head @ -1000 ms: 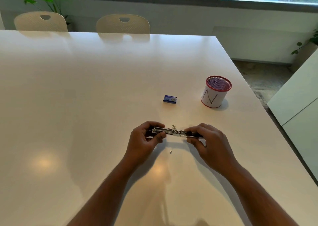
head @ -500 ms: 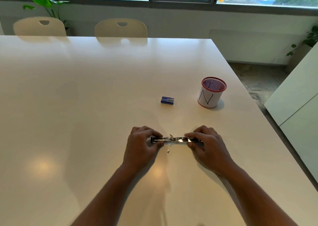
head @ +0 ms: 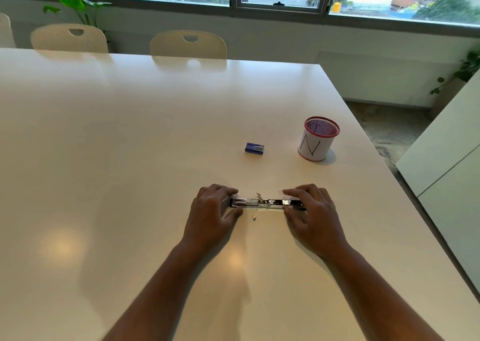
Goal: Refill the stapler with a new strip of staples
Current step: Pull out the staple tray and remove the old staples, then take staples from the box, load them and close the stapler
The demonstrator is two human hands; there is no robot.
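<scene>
The stapler (head: 267, 203) lies unfolded flat on the white table (head: 130, 158), its metal staple channel facing up, a small spring part sticking up at its middle. My left hand (head: 211, 216) sits at its left end, fingers spread, thumb and index on either side of the tip with small gaps. My right hand (head: 311, 218) hovers at the right end in the same way, fingers loosely apart around the black end. A tiny bit of staples (head: 254, 218) lies just in front of the stapler. The blue staple box (head: 254, 148) rests farther back, closed.
A red mesh pen cup (head: 315, 143) wrapped in white paper marked "N" stands at the right, behind the stapler. The table's right edge (head: 389, 169) runs close past it. Two cream chairs (head: 188, 44) stand at the far side. A white cabinet (head: 446, 158) is on the right.
The stapler has come down from between my hands onto the table. Both hands have loosened their grip and their fingers have spread. The camera view has tilted slightly.
</scene>
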